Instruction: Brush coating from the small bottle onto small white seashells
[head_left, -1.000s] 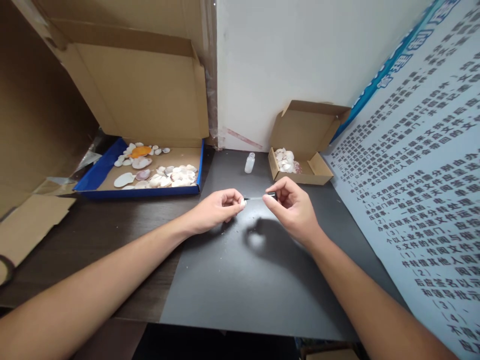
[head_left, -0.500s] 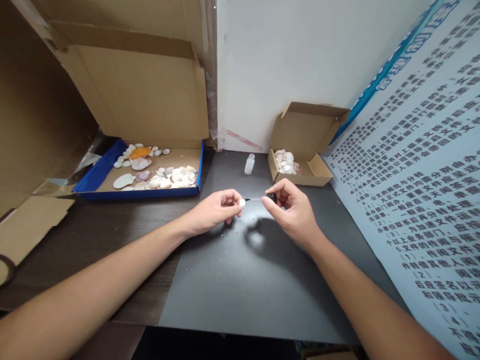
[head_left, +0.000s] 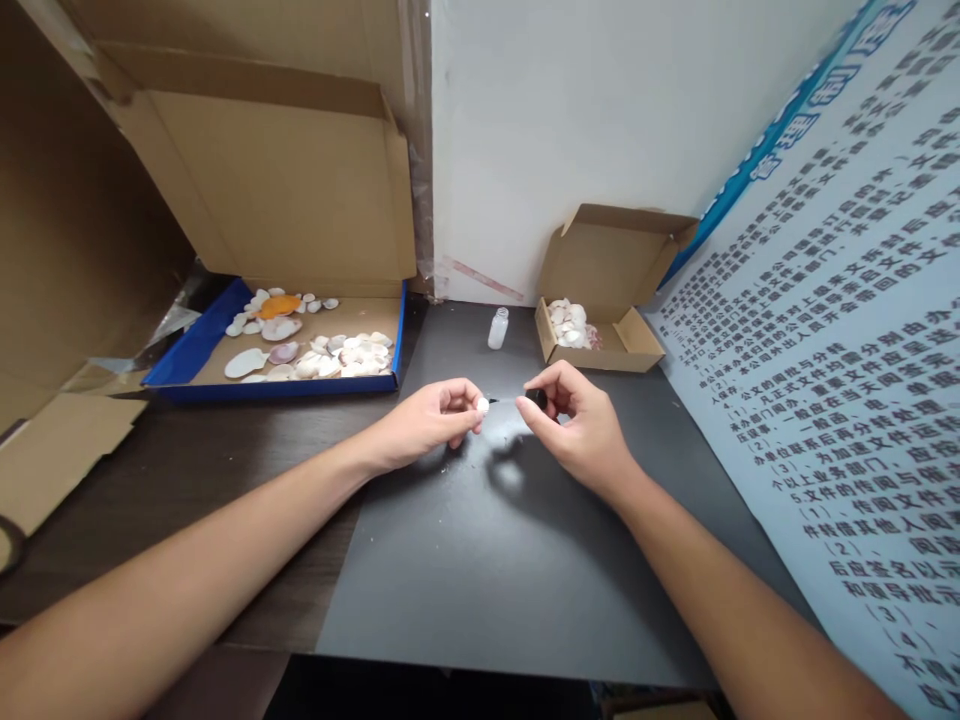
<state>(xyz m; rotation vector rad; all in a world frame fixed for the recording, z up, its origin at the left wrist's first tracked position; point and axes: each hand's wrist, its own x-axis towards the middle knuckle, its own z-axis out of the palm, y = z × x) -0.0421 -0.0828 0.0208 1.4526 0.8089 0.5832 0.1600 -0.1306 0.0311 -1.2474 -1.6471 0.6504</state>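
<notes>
My left hand [head_left: 442,415] pinches a small white shell [head_left: 483,406] between thumb and fingertips, above the dark mat. A black-capped brush [head_left: 535,399] is held in my right hand [head_left: 577,415], its thin pale stem pointing left. The dark tip of the brush is close to the shell; whether they touch I cannot tell. Behind the hands, a small translucent bottle [head_left: 498,328] without a cap stands upright on the mat, whitish in its lower part.
At the left, a blue-edged cardboard box [head_left: 277,390] lies open with many shells [head_left: 360,352] and one orange shell [head_left: 279,306]. A smaller open box [head_left: 607,358] holds white shells [head_left: 570,322] at the back right. A printed board [head_left: 847,330] leans along the right side.
My right hand has moved slightly left with the brush, bringing its tip nearer the shell. The left hand is almost still; the view has shifted a little.
</notes>
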